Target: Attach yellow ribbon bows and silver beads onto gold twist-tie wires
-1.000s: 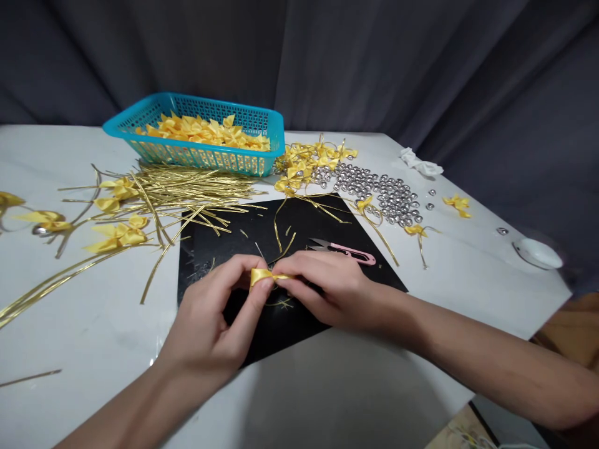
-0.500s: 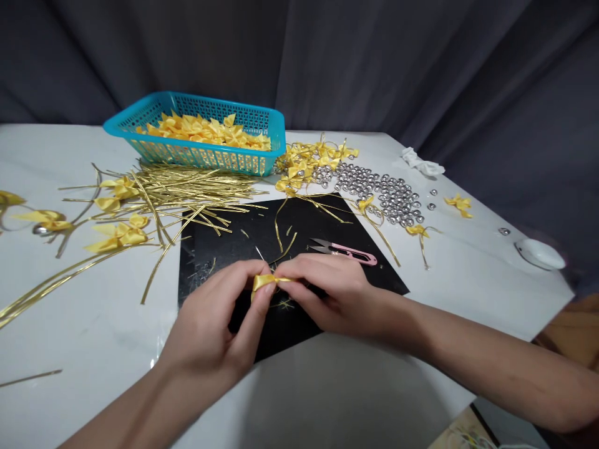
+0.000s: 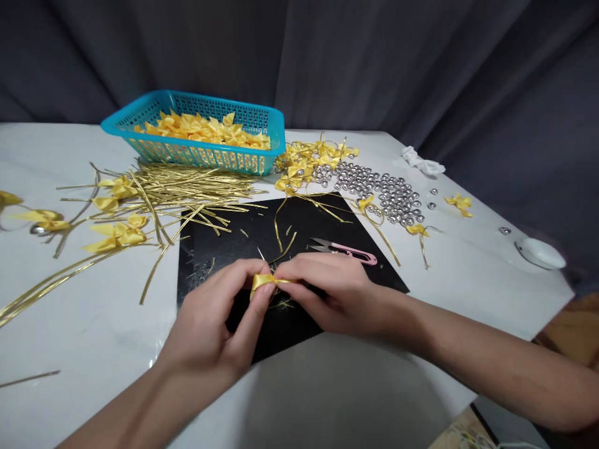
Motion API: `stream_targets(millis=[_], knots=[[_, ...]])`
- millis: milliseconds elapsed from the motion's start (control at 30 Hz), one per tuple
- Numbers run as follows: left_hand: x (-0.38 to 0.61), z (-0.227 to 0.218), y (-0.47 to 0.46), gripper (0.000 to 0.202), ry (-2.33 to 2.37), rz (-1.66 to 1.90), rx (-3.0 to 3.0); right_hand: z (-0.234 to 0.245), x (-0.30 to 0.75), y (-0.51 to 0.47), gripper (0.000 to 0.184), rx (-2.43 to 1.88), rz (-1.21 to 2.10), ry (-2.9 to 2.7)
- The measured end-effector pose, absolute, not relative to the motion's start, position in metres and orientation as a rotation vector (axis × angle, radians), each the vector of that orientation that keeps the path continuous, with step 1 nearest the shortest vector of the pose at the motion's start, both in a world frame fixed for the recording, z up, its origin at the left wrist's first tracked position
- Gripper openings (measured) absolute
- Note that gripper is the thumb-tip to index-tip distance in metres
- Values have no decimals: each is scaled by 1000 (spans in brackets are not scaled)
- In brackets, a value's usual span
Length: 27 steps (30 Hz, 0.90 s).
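Observation:
Both of my hands meet over the black mat (image 3: pixel 309 221) near the table's front. My left hand (image 3: pixel 213 327) pinches a small yellow ribbon bow (image 3: pixel 261 282) between thumb and fingers. My right hand (image 3: pixel 327 290) pinches the same bow from the right, its fingers pressed on a thin gold tie at the bow's middle. Short gold wire scraps lie on the mat under my hands. Pink thread snips (image 3: pixel 346 251) lie on the mat just behind my right hand.
A blue basket (image 3: pixel 262 118) of yellow bows stands at the back. Gold twist ties (image 3: pixel 187 187) are piled left of the mat, with finished bows (image 3: pixel 116 234) beside them. Silver beads (image 3: pixel 384 193) spread at the right, a white dish (image 3: pixel 540 252) near the table's right edge.
The bow and both hands have shifted only slightly; my fingers have worked a little at the bow's middle.

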<state>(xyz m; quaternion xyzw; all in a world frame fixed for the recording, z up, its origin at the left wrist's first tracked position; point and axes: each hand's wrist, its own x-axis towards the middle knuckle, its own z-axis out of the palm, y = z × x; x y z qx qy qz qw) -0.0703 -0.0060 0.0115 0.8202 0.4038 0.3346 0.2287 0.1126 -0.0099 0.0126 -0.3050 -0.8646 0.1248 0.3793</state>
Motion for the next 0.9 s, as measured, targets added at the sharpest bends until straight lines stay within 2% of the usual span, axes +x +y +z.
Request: stream_targets(millis=[900], knots=[[-70, 11, -7, 6, 1025, 977, 2345, 12, 105, -17, 10, -890, 413, -2023]])
